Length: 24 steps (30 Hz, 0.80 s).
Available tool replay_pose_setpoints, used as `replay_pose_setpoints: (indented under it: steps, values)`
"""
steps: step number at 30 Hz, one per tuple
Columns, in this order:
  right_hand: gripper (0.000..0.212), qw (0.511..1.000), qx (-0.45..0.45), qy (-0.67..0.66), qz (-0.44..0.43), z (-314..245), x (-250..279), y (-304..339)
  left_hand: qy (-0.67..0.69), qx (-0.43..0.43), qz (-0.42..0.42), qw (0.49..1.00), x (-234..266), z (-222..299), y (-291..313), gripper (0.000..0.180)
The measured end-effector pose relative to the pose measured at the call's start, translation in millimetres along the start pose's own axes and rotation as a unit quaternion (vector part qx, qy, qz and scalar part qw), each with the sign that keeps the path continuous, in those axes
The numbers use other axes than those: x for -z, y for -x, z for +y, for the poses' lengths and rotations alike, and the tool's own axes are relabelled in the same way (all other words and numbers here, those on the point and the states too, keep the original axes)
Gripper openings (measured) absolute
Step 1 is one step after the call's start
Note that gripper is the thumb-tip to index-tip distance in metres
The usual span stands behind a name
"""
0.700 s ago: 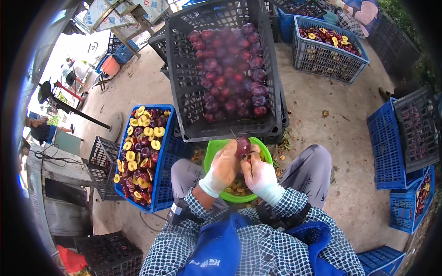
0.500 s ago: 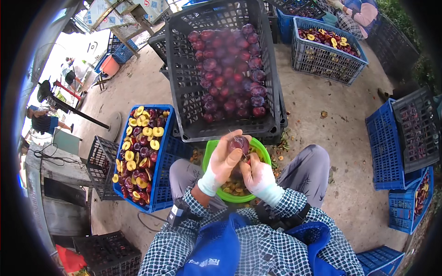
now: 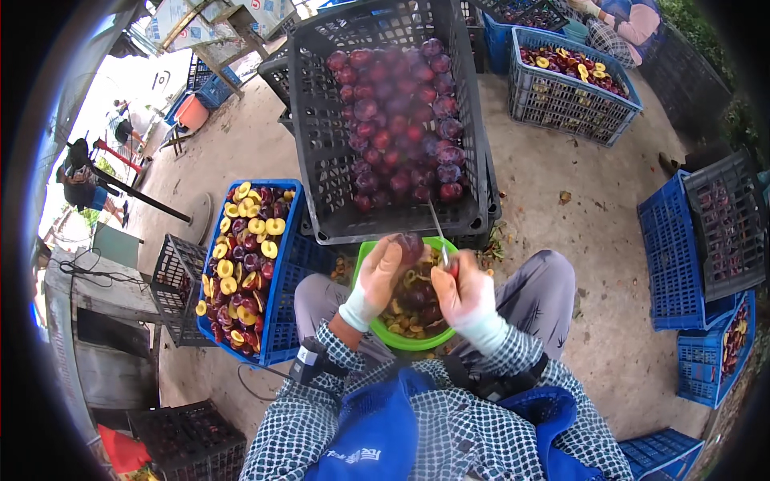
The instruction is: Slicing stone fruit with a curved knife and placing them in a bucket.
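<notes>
My left hand (image 3: 374, 276), in a white glove with orange-brown fingers, is closed round a dark plum (image 3: 411, 248). To its right, my gloved right hand (image 3: 465, 297) grips a knife (image 3: 437, 228) by its red handle. The blade points up and away, apart from the plum. Beneath both hands, between my knees, is a bright green basin (image 3: 417, 346) with yellowish plum scraps and several dark plums inside. A black plastic crate (image 3: 393, 227) of whole plums (image 3: 393, 120) stands right beyond the basin.
Close on my left stands a blue crate (image 3: 281, 321) heaped with halved plums (image 3: 249, 264). Another blue crate (image 3: 573, 112) of cut plums sits at the far right, near a person (image 3: 634, 36). Stacked blue crates (image 3: 674, 248) line the right side. A metal pole (image 3: 140, 196) rises at left.
My hands have moved apart; the right went right and slightly down, and the knife blade now shows clear of the plum. The left hand keeps the plum, slightly lower.
</notes>
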State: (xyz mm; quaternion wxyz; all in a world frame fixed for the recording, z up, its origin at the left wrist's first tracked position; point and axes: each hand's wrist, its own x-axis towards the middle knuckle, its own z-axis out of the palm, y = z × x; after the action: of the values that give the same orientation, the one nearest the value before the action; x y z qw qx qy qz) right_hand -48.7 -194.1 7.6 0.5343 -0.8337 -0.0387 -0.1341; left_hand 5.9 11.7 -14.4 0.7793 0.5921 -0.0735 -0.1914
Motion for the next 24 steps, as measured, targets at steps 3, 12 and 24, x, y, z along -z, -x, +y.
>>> replay_pose_setpoints:
  steps: [3, 12, 24]
  values:
    - [0.061, 0.999, 0.017, 0.030, -0.011, 18.5, -3.5, -14.3, 0.040, 0.050, -0.029, 0.997, -12.9, -4.7, 13.5, 0.060]
    - [0.036, 0.991, 0.121, 0.036, -0.048, 4.6, 3.4, -12.8, 0.122, 0.280, 0.030, 0.952, -34.0, 7.2, 14.1, 0.050]
    - [0.036, 0.837, -0.218, -0.474, -0.164, 43.2, -6.1, -19.9, 0.323, 0.383, -0.194, 0.843, 16.8, -20.8, -1.1, 0.075]
